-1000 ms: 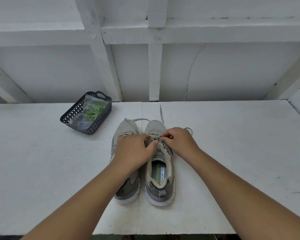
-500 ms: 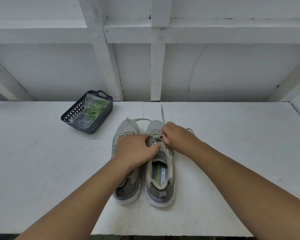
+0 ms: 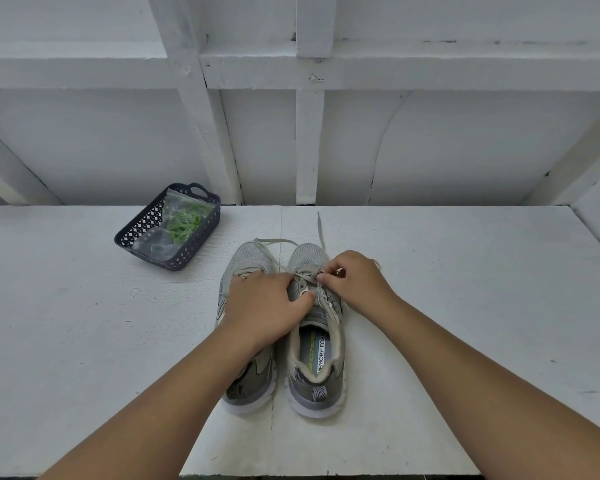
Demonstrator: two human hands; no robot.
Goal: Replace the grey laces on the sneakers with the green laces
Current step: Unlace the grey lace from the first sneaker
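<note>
Two grey sneakers stand side by side, toes away from me: the left sneaker and the right sneaker. My left hand rests over the left sneaker, its thumb pressing the right sneaker's tongue. My right hand pinches the grey lace at the right sneaker's upper eyelets. Loose grey lace ends trail past the toes. The green laces lie in a clear bag inside a dark basket at the back left.
The white table ends in a front edge close to me. A white framed wall rises right behind it, and a side panel stands at the far right.
My right hand has shifted slightly toward the toe of the right sneaker, drawing the lace. My left hand has stayed in place on the shoes.
</note>
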